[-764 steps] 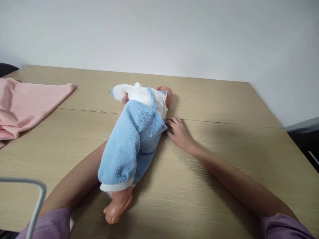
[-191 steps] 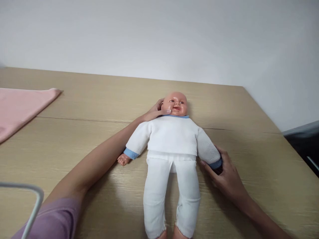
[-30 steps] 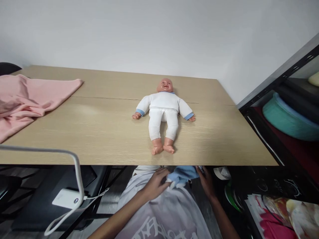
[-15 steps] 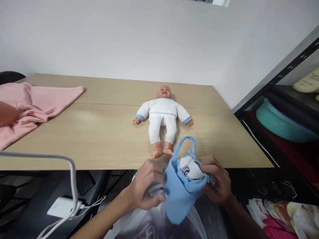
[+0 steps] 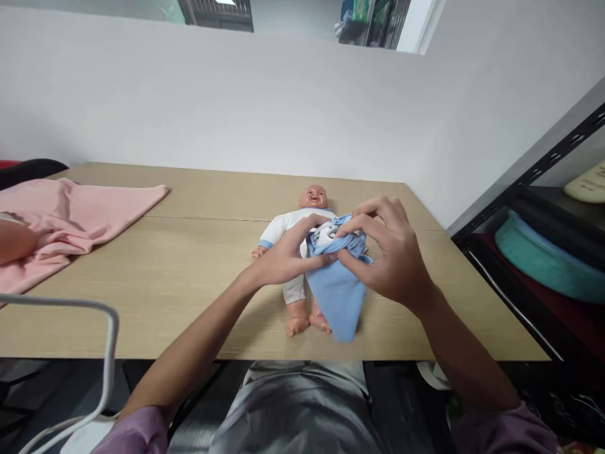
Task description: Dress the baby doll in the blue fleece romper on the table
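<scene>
A light-blue cloth piece (image 5: 338, 296), shaped like a pouch or a cap, hangs above the table with its rounded tip downward. White printed fabric shows in its bunched upper opening. My left hand (image 5: 288, 255) pinches the left rim between thumb and fingers. At the right rim, my right hand (image 5: 390, 252) grips the same cloth with bent fingers. Behind it a baby doll (image 5: 293, 221) lies face up, in a white outfit with blue cuffs. The cloth and my hands hide its left arm and part of its trunk and legs.
A pink cloth (image 5: 108, 208) lies on the left of the wooden table (image 5: 198, 265), with a skin-coloured rounded object (image 5: 16, 243) on it. A white cable (image 5: 111, 340) arches at lower left. The shelf on the right holds a teal basin (image 5: 543, 258) and a cream bottle (image 5: 588, 184).
Both hands have raised the blue cloth piece from the table's front edge to over the doll. Its upper rim is now bunched between my fingers. The view has tilted up a little.
</scene>
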`<state>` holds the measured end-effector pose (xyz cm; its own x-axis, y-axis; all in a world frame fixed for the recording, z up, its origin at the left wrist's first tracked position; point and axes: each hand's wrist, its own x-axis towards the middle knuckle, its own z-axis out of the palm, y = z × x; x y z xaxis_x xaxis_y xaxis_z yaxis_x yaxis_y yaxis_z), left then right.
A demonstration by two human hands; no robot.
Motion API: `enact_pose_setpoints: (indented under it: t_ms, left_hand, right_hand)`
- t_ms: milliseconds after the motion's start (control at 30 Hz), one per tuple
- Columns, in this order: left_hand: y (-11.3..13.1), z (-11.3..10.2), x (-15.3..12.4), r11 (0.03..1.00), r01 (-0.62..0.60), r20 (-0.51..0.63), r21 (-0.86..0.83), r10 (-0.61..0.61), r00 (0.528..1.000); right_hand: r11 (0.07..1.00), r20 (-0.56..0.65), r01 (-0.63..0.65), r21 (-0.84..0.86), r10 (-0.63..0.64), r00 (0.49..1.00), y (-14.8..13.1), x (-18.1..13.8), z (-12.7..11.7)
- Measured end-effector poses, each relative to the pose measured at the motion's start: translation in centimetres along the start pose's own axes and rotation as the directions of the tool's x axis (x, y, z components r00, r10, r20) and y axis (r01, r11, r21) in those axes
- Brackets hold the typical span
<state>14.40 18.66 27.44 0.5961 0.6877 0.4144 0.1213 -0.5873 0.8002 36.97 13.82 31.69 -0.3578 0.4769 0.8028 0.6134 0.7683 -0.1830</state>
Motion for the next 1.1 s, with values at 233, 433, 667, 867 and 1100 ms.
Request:
enact_pose_setpoints:
  t_ms: [233, 433, 667, 867, 1100]
  left_hand:
    - [-1.3, -3.2, 4.4, 0.968, -0.166, 0.189, 0.189, 0.130, 0.973]
    - [-2.0, -3.1, 5.9, 0.983, -0.073, 0.052, 0.170, 0.065, 0.997]
    - [-2.2, -5.1, 7.0, 0.994, 0.007, 0.116, -0.112, 0.006, 0.993]
    - [-1.6, -4.6, 7.3, 0.986, 0.160, 0.182, -0.054, -0.148, 0.972]
    - [-4.0, -6.4, 6.8, 0.936, 0.211, 0.037, -0.281, -0.209, 0.977]
  right_hand:
    - [0.971, 0.083, -0.094, 0.219, 0.078, 0.994, 2.7, 4.1, 0.7]
    - [0.679, 0.260, -0.470, 0.564, 0.394, 0.881, 4.3, 6.8, 2.5]
    - [0.654, 0.335, -0.544, 0.526, 0.428, 0.839, 5.8, 9.9, 5.3]
    - [0.651, 0.476, -0.638, 0.411, 0.444, 0.759, 6.6, 11.0, 6.5]
    - [0.473, 0.616, -0.574, 0.669, 0.080, 0.784, 11.7, 7.1, 3.9]
